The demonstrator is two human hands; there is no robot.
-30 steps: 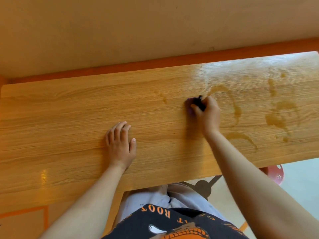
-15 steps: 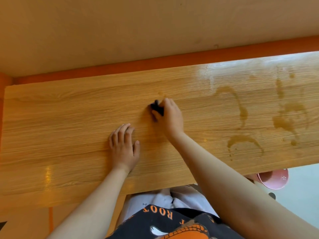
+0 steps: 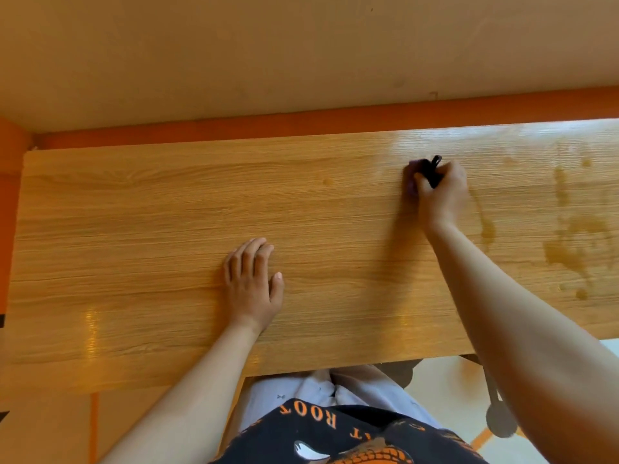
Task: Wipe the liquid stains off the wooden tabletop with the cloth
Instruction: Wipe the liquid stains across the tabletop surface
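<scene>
A wooden tabletop (image 3: 134,229) fills the middle of the head view. My right hand (image 3: 443,194) grips a small dark cloth (image 3: 430,172) bunched under its fingers and presses it on the wood near the far edge, right of centre. Brown liquid stains (image 3: 576,242) spread over the right part of the table, with a streak (image 3: 487,229) just right of my wrist and a small spot (image 3: 327,181) to the cloth's left. My left hand (image 3: 253,283) rests flat on the wood near the middle, fingers together, holding nothing.
A beige wall with an orange skirting strip (image 3: 301,127) runs behind the table's far edge. An orange panel (image 3: 10,155) stands at the left end. Below the near edge I see my lap and part of a dark chair base (image 3: 499,416) on the pale floor.
My right hand swept the cloth left to the table's middle, then back right and farther away. The arc-shaped stain there looks mostly wiped. My left hand stayed put.
</scene>
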